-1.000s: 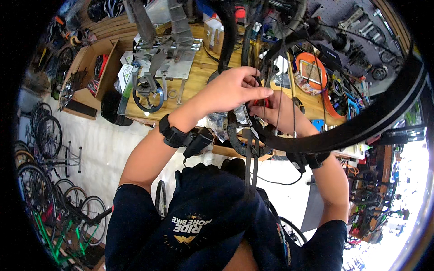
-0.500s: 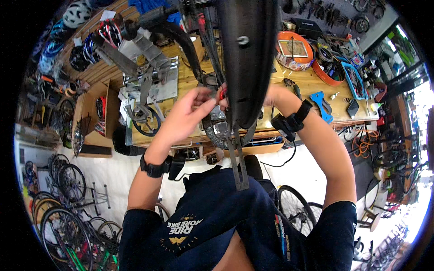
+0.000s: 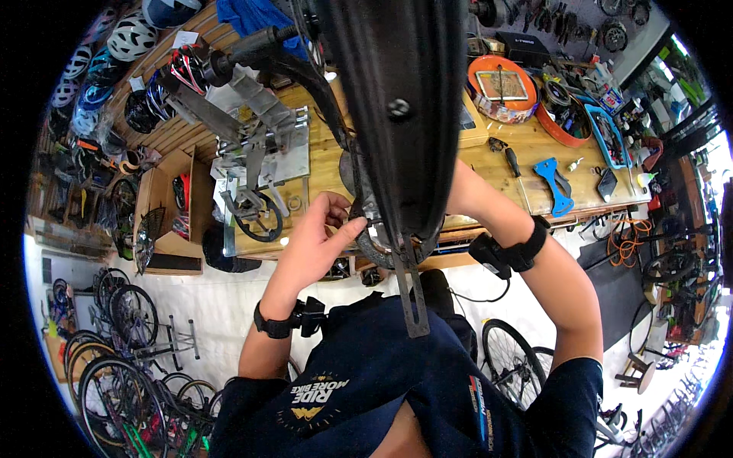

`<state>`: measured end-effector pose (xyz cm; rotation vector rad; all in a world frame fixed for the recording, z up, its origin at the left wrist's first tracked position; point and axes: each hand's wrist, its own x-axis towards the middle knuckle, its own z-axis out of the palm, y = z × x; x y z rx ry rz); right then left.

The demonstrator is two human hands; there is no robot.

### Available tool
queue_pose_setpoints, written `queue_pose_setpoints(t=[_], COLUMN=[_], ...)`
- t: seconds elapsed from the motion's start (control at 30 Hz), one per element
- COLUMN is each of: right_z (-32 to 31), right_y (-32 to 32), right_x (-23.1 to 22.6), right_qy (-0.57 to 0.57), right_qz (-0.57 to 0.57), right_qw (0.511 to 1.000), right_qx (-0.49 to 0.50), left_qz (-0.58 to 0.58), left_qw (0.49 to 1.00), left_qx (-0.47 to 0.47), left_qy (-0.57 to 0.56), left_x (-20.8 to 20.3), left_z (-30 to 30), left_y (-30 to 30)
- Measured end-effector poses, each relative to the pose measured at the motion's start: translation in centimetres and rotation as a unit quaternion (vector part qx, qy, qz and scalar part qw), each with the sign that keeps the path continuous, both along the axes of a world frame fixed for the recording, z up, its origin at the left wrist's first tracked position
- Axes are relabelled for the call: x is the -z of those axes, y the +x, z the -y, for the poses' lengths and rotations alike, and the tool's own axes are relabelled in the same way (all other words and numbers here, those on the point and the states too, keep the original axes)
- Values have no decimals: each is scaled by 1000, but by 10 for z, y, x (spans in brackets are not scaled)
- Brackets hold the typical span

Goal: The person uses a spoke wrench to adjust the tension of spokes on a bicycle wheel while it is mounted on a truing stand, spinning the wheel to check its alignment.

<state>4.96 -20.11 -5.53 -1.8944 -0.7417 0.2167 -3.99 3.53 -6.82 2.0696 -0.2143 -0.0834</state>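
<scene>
A dark bicycle wheel rim (image 3: 397, 153) stands upright close in front of me, running from the upper edge down to the middle. It sits in what looks like a wheel truing stand, whose black arm (image 3: 309, 72) rises on the left. A slotted metal strip (image 3: 414, 305) points from the rim's lower end toward me. My left hand (image 3: 317, 240) is at the rim's lower left, fingers curled and thumb closing toward them; what they pinch is too small to make out. My right hand (image 3: 460, 192) reaches behind the rim from the right, its fingers hidden.
A wooden workbench (image 3: 500, 179) spreads behind the wheel. On its right lie a blue tool (image 3: 553, 187), a screwdriver (image 3: 512, 162), an orange round tin (image 3: 502, 90) and a blue tray (image 3: 607, 136). Metal stand parts (image 3: 263, 149) and a cardboard box (image 3: 172, 206) are left. Bicycles (image 3: 114, 397) crowd the floor.
The view has shifted, so the rim's upper part appears further left. My left hand has moved slightly down and away from the red item seen at its fingertips earlier, which no longer shows.
</scene>
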Motion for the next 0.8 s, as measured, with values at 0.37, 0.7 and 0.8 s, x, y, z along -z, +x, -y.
queue_pose_setpoints(t=[0.37, 0.7, 0.8], right_z=[-2, -7, -3], right_y=[15, 32, 43], right_x=[0, -27, -15], right_qy=[-19, -91, -79], right_qz=[-47, -248, -256], right_qw=[994, 950, 943], right_qx=[-95, -166, -199], left_qz=[130, 27, 48], left_qw=[991, 997, 996], left_qx=[5, 70, 64], left_qy=[30, -25, 27], left_x=[-11, -30, -33], left_z=[-1, 18, 20], left_y=[15, 61, 67])
